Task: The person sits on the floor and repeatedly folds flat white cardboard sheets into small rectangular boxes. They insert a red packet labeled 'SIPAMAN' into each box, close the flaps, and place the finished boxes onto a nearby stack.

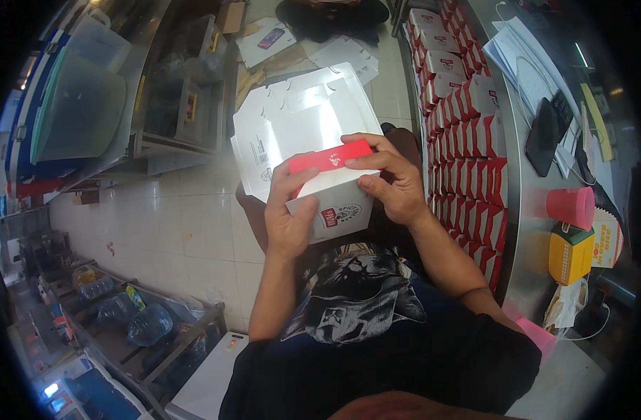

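Both our left hand (292,217) and right hand (400,183) grasp a red-and-white cardboard box (345,199); beyond it lies a flat, notched white cardboard sheet (285,115).

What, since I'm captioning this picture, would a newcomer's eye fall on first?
Probably the white box with a red panel, between the left hand and right hand mid-picture. Next come stacked red-and-white cartons to its right and flat white cardboard beyond the hands.

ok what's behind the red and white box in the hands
Flat white cardboard shows just beyond the box. Anything directly behind is covered by the box, the left hand and the right hand.
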The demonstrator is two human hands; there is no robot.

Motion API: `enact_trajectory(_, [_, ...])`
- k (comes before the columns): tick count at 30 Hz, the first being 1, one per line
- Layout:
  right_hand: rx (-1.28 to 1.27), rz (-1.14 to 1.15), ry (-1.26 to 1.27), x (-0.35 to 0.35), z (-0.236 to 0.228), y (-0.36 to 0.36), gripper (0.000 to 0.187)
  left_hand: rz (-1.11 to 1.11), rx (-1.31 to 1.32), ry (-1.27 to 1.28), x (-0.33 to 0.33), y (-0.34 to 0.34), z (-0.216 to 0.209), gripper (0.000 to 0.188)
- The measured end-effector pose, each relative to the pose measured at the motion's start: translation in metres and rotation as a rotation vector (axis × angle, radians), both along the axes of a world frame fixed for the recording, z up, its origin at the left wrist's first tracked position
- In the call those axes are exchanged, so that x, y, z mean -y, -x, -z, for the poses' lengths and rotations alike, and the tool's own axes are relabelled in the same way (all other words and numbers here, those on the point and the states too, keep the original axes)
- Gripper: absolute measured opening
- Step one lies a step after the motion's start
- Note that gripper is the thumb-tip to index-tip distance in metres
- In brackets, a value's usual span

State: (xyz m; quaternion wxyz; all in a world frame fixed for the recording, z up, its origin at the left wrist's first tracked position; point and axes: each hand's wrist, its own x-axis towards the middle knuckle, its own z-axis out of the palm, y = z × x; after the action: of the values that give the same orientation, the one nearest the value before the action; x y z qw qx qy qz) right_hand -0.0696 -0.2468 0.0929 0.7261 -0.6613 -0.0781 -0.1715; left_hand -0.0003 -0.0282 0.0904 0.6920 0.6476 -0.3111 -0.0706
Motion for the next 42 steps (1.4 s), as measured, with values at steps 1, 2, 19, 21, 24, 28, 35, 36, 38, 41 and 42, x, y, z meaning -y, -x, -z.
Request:
enact_trajectory(1, [-0.01,0.007,0.025,-0.001,-0.001,0.0,0.033,-0.032,-0.025,0.027,0.003,0.002,-0.001,0.045])
enact_trajectory(2, [-0.015,0.016,0.034,-0.002,-0.003,0.0,0.035,-0.065,-0.049,0.062,0.006,0.005,-0.002,0.044])
enact_trajectory(19, [0.096,0.008,0.041,-0.002,-0.019,-0.001,0.036,-0.061,0.12,0.154,0.01,0.002,-0.016,0.031])
enact_trajectory(21, [0.087,-0.002,0.012,-0.001,-0.02,0.0,0.03,-0.06,0.137,0.144,0.009,0.0,-0.017,0.031])
enact_trajectory(24, [0.105,-0.024,0.073,-0.002,-0.022,0.002,0.038,-0.067,0.18,0.104,0.007,-0.002,-0.019,0.032])
enact_trajectory(28, [0.03,-0.003,-0.125,-0.013,-0.022,0.004,0.049,-0.058,0.152,0.124,0.006,-0.004,-0.021,0.033])
enact_trajectory(35, [0.071,-0.019,-0.1,-0.011,-0.017,0.003,0.058,-0.034,0.17,0.053,0.003,-0.006,-0.027,0.033])
enact_trajectory(36, [0.081,-0.022,-0.072,-0.01,-0.017,0.003,0.058,-0.036,0.167,0.055,0.002,-0.006,-0.027,0.032])
enact_trajectory(38, [0.072,-0.015,-0.046,-0.01,-0.018,0.003,0.059,-0.045,0.159,0.061,0.001,-0.005,-0.025,0.029])
enact_trajectory(41, [-0.008,-0.019,-0.09,-0.013,-0.017,0.004,0.062,-0.059,0.152,0.042,0.002,-0.006,-0.02,0.028])
enact_trajectory(42, [-0.036,-0.022,-0.12,-0.014,-0.016,0.004,0.064,-0.072,0.143,0.033,0.002,-0.006,-0.017,0.028])
